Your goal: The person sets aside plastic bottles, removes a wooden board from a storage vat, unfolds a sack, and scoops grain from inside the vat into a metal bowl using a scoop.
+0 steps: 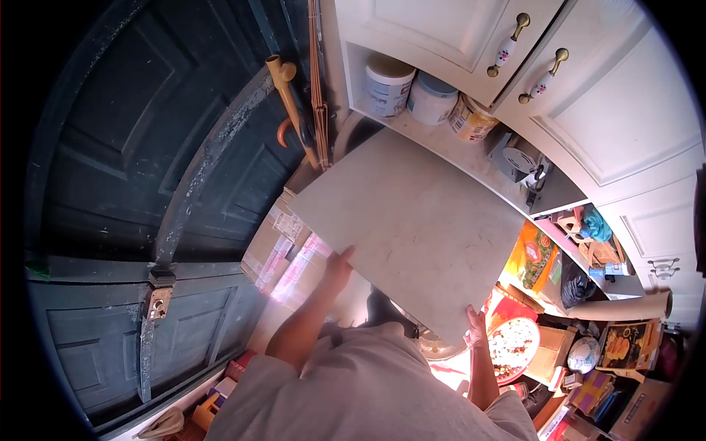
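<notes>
Head view: the left hand (340,268) pinches the near edge of the grey board (412,213), thumb on top; the right hand (476,328) clasps it close to its near right corner, fingers partly hidden. Taking hold appears done; whether the board rests on something I cannot tell, so what is left is unclear. Right of the board is a red-rimmed basin (537,351); left, a taped carton (309,266), then the dark door (243,184); beyond its far edge, three tubs (432,99).
</notes>
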`<state>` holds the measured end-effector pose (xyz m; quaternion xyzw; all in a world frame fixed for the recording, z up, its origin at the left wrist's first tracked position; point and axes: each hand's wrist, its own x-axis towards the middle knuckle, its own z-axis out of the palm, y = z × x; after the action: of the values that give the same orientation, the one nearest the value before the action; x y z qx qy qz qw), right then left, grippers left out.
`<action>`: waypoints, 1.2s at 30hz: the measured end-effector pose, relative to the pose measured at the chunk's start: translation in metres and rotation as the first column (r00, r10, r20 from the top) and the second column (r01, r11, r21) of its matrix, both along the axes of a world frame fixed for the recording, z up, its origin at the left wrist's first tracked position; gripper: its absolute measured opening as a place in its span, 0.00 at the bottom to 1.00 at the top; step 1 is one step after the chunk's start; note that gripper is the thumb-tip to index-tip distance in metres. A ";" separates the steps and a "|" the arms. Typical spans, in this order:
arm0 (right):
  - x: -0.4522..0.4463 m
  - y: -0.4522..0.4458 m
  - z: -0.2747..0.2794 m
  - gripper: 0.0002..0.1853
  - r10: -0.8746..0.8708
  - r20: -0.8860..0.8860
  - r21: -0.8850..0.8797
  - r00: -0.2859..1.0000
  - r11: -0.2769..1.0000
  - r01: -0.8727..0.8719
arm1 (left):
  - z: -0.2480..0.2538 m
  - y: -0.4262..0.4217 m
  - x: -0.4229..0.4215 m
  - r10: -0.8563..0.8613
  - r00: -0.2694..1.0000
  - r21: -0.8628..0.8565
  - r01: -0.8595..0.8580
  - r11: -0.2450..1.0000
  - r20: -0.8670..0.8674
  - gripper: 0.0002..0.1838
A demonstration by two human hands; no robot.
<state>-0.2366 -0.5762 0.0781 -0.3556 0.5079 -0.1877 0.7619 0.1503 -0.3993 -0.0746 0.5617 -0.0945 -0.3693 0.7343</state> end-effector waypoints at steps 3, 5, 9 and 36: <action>0.003 0.043 0.006 0.31 -0.082 0.107 0.006 0.991 0.997 0.082 | 0.014 0.016 -0.001 0.049 0.999 -0.046 -0.049 0.998 -0.013 0.21; 0.004 0.082 0.011 0.30 -0.118 0.135 -0.014 0.984 0.993 0.121 | 0.013 0.036 0.000 0.037 0.999 -0.063 -0.037 0.997 0.000 0.19; -0.009 0.156 0.006 0.30 -0.154 0.240 -0.017 0.958 0.986 0.163 | 0.025 0.089 -0.004 -0.043 0.997 -0.058 0.039 0.998 -0.069 0.19; 0.146 0.386 0.236 0.19 0.212 0.073 -0.441 0.975 0.883 -0.158 | 0.115 0.385 -0.032 -0.027 0.741 -0.402 -0.333 0.853 -0.671 0.21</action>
<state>-0.0903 -0.1902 0.3145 -0.5507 0.3708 -0.2429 0.7073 0.1184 -0.0140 0.0407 0.1935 0.1248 -0.4407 0.8677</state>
